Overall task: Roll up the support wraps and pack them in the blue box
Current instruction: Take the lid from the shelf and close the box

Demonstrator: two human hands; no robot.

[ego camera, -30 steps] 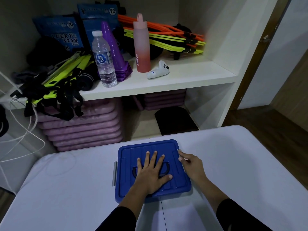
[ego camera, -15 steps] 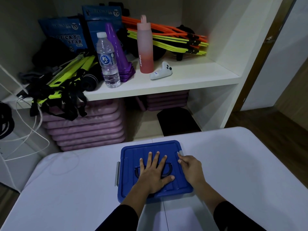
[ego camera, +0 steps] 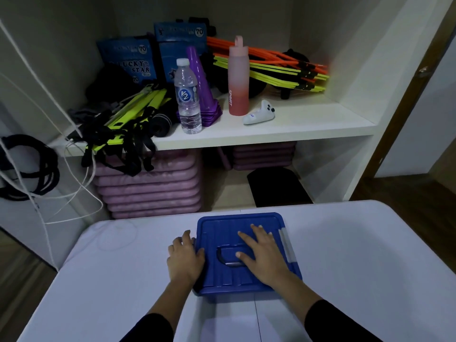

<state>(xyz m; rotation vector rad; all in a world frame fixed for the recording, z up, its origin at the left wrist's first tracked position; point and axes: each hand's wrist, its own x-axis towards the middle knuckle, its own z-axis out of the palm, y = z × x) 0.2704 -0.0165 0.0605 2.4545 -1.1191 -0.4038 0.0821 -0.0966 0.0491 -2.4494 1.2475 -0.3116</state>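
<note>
— Where's the blue box (ego camera: 246, 228)?

— On the white table (ego camera: 357, 267), near the middle and a little toward the far edge, with its lid closed. A grey latch (ego camera: 286, 245) shows on its right side.

— And the hands?

— The right hand (ego camera: 264, 255) lies flat on the lid, fingers straight and spread, thumb by the recessed handle. The left hand (ego camera: 185, 257) is at the box's left rim, fingers curled over the edge and thumb on the lid.

— What's around it?

— Beyond the table's far edge is a white shelf (ego camera: 283, 127). A water bottle (ego camera: 187, 97), stacked purple cones (ego camera: 202, 87), a pink bottle (ego camera: 238, 80) and a white controller (ego camera: 259, 113) stand on it. Orange and yellow poles (ego camera: 283, 67) are piled at the far right, and black straps (ego camera: 118, 144) hang off the left end. Purple mats (ego camera: 148, 188) are stacked below, a white cord (ego camera: 74, 193) loops at the left, and there is wooden floor (ego camera: 407, 206) to the right.

— Anything different from a second ago?

— The hands have traded jobs. Then the left lay flat on the lid and the right worked at the right edge. The box sits in much the same spot.
</note>
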